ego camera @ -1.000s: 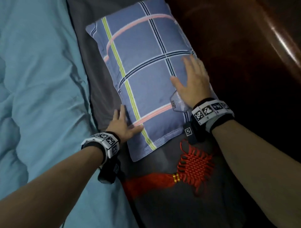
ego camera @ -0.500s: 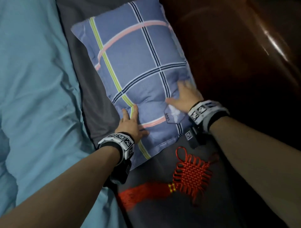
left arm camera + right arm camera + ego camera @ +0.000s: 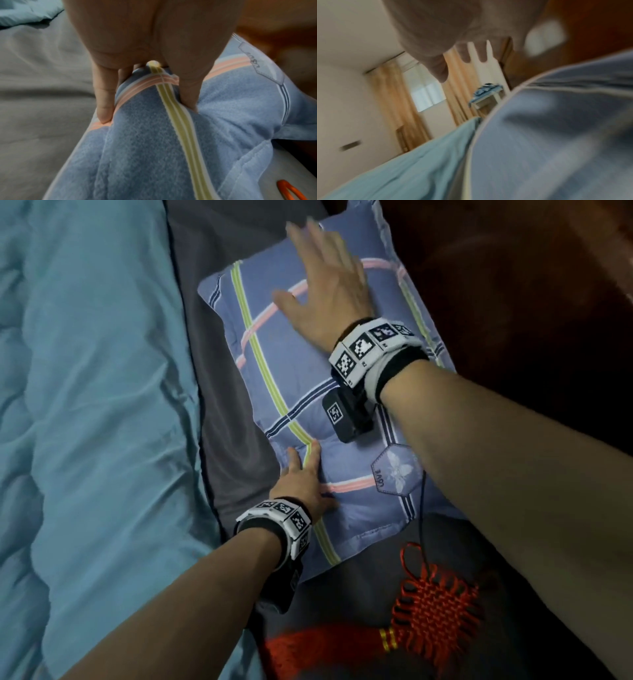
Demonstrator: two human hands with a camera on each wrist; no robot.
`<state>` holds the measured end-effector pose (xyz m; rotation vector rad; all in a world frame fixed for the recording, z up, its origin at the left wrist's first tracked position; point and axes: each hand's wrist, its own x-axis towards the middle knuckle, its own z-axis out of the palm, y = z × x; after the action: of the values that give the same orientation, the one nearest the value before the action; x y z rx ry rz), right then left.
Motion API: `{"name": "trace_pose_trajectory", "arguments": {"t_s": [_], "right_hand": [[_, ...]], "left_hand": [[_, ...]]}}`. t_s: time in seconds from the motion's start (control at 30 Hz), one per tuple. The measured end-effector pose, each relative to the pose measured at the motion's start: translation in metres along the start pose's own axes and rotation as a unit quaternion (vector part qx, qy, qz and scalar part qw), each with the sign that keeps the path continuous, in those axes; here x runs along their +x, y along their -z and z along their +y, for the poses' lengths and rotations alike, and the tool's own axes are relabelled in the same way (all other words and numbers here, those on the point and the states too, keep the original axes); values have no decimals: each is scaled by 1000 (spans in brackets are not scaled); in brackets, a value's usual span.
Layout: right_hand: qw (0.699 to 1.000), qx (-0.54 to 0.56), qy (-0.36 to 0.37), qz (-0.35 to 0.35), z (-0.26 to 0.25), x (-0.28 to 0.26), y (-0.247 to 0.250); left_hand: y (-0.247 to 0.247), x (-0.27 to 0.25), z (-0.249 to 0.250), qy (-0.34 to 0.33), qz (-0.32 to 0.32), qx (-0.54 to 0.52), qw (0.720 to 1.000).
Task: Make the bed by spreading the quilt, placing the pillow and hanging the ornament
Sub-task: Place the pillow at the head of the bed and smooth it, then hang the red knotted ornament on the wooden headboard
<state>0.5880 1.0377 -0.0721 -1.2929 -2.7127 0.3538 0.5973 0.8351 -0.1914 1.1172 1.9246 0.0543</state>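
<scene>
A blue plaid pillow lies on the grey sheet along the dark wooden headboard. My left hand presses its near left part with straight fingers, and the pillow cloth bulges up between fingers and thumb. My right hand is spread flat over the far half of the pillow, blurred; in the right wrist view its fingers are spread straight above the pillow. A red knotted ornament with a tassel lies on the sheet just below the pillow; its loop shows beside the pillow's corner.
The light blue quilt covers the bed's left side, its edge running beside the pillow. A thin black cord hangs from my right wrist across the pillow's near end. Curtains and a window stand beyond the bed.
My right hand has slid from the pillow's near right end, by the white patch, up to its far half. My left hand stays pressing the near left part.
</scene>
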Motion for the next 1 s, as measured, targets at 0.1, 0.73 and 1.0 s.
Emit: {"name": "trace_pose_trajectory", "arguments": {"t_s": [0.1, 0.73, 1.0], "right_hand": [[982, -114, -42, -144, 34, -20, -32], [937, 3, -258, -234, 93, -340, -24], [886, 55, -376, -266, 104, -420, -70]], "left_hand": [[-2, 0, -1, -2, -1, 5, 1000], [-76, -159, -12, -78, -79, 106, 988], [-164, -179, -20, -52, -109, 131, 984]]}}
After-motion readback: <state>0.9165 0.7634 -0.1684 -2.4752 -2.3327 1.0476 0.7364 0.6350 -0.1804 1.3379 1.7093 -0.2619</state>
